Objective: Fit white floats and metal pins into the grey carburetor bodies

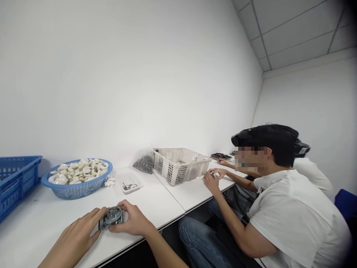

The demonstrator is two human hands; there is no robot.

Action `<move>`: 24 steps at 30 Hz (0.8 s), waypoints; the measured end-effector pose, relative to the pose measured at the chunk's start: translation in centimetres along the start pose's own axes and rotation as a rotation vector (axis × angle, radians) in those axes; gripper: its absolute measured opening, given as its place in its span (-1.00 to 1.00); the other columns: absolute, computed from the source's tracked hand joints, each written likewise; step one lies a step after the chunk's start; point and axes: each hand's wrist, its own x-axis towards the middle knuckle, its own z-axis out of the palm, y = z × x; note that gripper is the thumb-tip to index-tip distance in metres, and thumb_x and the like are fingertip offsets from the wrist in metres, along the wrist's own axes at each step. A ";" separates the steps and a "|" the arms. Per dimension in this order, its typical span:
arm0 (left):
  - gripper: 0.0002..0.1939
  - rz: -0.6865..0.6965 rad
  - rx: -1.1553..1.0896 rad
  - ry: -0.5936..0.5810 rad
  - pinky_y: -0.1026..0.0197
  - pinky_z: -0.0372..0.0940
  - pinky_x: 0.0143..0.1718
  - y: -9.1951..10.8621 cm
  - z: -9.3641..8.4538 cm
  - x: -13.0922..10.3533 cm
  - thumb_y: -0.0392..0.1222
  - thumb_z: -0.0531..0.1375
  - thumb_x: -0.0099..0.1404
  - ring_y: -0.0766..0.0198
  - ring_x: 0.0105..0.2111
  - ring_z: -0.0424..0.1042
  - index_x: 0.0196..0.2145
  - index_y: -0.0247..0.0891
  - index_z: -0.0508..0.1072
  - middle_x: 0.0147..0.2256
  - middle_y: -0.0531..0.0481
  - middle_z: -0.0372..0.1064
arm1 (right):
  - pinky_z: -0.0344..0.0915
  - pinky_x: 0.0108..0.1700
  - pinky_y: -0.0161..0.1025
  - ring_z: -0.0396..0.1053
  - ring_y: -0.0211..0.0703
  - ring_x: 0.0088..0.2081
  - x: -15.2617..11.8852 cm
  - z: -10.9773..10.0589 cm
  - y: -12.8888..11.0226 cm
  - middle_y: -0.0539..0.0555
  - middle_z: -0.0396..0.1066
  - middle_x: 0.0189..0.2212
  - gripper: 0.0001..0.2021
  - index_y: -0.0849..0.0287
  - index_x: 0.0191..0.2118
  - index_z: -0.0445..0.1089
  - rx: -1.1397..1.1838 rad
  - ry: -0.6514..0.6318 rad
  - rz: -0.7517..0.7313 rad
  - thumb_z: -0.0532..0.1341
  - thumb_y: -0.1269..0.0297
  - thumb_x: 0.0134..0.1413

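Between my two hands is a small grey housing part (113,216), its open side with inner ribs facing up and a tiny yellowish spot near its top. My left hand (80,230) grips its left end between thumb and fingers. From the right, my right hand (134,219) pinches the rounded end, thumb below and fingers above. The part is held just over the white table (156,208), near its front edge. Beyond it stands a shallow clear tray (131,185) with a few small dark pieces inside.
A blue round basket (75,191) heaped with white plastic parts (83,171) stands left, beside a blue crate (16,186). A bag of dark small pieces (144,163) leans by a white crate (178,169). At right, a co-worker (290,208) handles a small object.
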 end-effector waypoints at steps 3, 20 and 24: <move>-0.51 -0.030 -0.006 -0.024 0.12 0.40 -0.16 2.0 -1.3 0.0 -0.24 0.01 0.36 0.06 -0.04 0.53 0.21 0.01 0.29 0.10 -0.05 0.42 | 0.32 -0.06 -0.16 0.42 0.02 -0.08 -0.1 0.0 -0.2 -0.05 0.49 -0.14 -0.41 -0.02 -0.01 0.39 -0.001 -0.016 -0.011 0.55 0.10 -0.21; -0.68 -0.095 -0.009 -0.077 0.13 0.27 -0.22 7.3 -6.8 -1.1 -0.16 0.17 0.37 -0.01 -0.14 0.52 0.06 -0.10 0.28 -0.15 -0.03 0.49 | 0.04 0.39 0.12 0.17 0.10 0.33 -0.4 -0.2 0.5 0.10 0.26 0.28 -0.26 -0.09 0.32 0.19 0.086 -0.083 -0.053 0.45 0.08 0.06; -0.65 -0.087 0.004 -0.052 0.17 0.22 -0.29 7.7 -7.4 -1.2 -0.09 0.17 0.40 -0.02 -0.23 0.52 0.11 -0.08 0.27 -0.25 -0.01 0.51 | -0.08 0.44 0.13 0.20 0.06 0.32 -0.4 -0.6 0.6 0.11 0.36 0.19 -0.37 -0.07 0.30 0.21 0.229 -0.072 -0.087 0.37 0.05 0.17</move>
